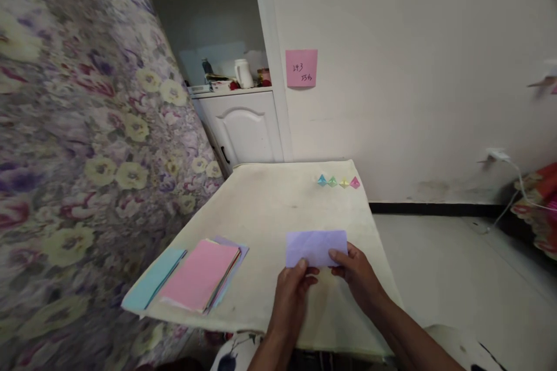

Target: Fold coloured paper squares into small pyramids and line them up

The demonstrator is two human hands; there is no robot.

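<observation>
A purple sheet of paper (317,243), a wide rectangle with faint creases across it, is held up over the near part of the table. My left hand (292,293) pinches its lower edge near the left corner, thumb on top and fingers beneath. At the right edge my right hand (357,275) grips the same sheet, with the thumb lying on its face. Whether the paper is doubled cannot be made out.
On the cream-covered table (270,203) lie a stack of coloured paper topped by pink sheets (202,272) and a blue pile (154,278) at left. Several small folded paper pieces (333,181) line the far right. A wall (391,98) and floral curtain (108,145) border it.
</observation>
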